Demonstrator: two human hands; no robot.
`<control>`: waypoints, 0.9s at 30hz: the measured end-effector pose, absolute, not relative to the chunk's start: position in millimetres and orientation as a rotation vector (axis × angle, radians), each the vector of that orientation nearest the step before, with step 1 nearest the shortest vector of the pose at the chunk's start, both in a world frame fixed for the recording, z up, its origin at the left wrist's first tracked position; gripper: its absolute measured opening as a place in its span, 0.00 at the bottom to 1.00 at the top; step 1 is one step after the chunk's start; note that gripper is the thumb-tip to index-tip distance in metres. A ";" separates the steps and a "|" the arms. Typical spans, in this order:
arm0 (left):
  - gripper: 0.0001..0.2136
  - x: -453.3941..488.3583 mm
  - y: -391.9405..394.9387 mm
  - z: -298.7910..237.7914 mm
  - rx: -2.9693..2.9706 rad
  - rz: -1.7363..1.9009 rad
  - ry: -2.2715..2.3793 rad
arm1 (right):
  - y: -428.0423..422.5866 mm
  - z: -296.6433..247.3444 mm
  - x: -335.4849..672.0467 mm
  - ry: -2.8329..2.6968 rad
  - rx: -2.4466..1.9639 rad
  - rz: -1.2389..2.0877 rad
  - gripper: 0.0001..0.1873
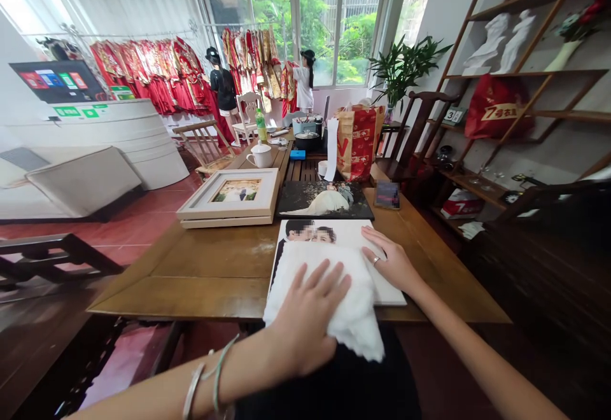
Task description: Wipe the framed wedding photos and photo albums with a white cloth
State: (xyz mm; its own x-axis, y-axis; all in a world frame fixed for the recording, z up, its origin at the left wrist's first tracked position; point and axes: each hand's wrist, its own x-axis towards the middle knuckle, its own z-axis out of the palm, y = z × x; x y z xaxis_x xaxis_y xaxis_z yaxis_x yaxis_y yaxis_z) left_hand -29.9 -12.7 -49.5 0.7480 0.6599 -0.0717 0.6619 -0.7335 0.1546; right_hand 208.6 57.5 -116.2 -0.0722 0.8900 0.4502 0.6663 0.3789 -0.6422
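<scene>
Photo panel [351, 232]: flat at the table's [214, 273] near edge, right before you, likely for easy reach.
White cloth [358, 299]: draped over the photo panel, one corner hanging past the edge.
Left hand [312, 312]: your fingers spread, palm-down on the white cloth.
Right hand [389, 261]: fingers extended, touching the photo panel's right side, seemingly steadying it.

A fluffy white cloth [361, 302] hides much of the white rectangular photo panel [351, 230], so its print there is not visible. The left hand [310, 308] hides its own palm. At one o'clock from the panel, the small dark square plaque [387, 195] has blurred writing. At nine o'clock, the picture's edge cuts a low pale sofa [81, 175].
</scene>
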 end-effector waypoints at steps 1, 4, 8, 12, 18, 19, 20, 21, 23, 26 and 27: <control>0.40 -30.5 0.2 -49.4 2.772 -0.010 1.098 | 57.1 -116.0 208.2 -1.803 -1.358 0.338 0.20; 0.36 -27.6 46.2 -49.7 2.731 0.076 1.305 | 56.3 -115.2 207.6 -1.790 -1.370 0.347 0.20; 0.29 -21.1 89.7 -52.3 2.626 0.235 1.609 | 55.7 -113.4 207.1 -1.794 -1.413 0.375 0.21; 0.28 -23.3 85.1 -50.9 2.618 0.213 1.633 | 55.8 -113.1 207.7 -1.799 -1.412 0.367 0.21; 0.41 -43.9 1.6 -39.4 2.601 -0.126 1.480 | 55.2 -115.3 209.1 -1.796 -1.378 0.341 0.20; 0.44 -47.3 -13.1 -37.8 2.604 -0.179 1.439 | 55.2 -115.9 209.3 -1.797 -1.372 0.335 0.20; 0.46 -50.1 -25.3 -36.6 2.606 -0.229 1.402 | 55.2 -116.5 209.6 -1.798 -1.369 0.329 0.20; 0.47 -52.4 -34.0 -35.9 2.612 -0.264 1.365 | 55.3 -117.2 210.0 -1.799 -1.368 0.325 0.20; 0.47 -55.2 -38.5 -36.1 2.636 -0.260 1.313 | 55.3 -118.4 210.9 -1.798 -1.366 0.323 0.20; 0.41 -55.6 -14.1 -41.2 2.696 -0.064 1.315 | 55.2 -119.3 211.6 -1.784 -1.354 0.330 0.19; 0.39 -54.6 -0.2 -43.9 2.712 0.017 1.344 | 55.2 -119.2 211.4 -1.781 -1.352 0.334 0.19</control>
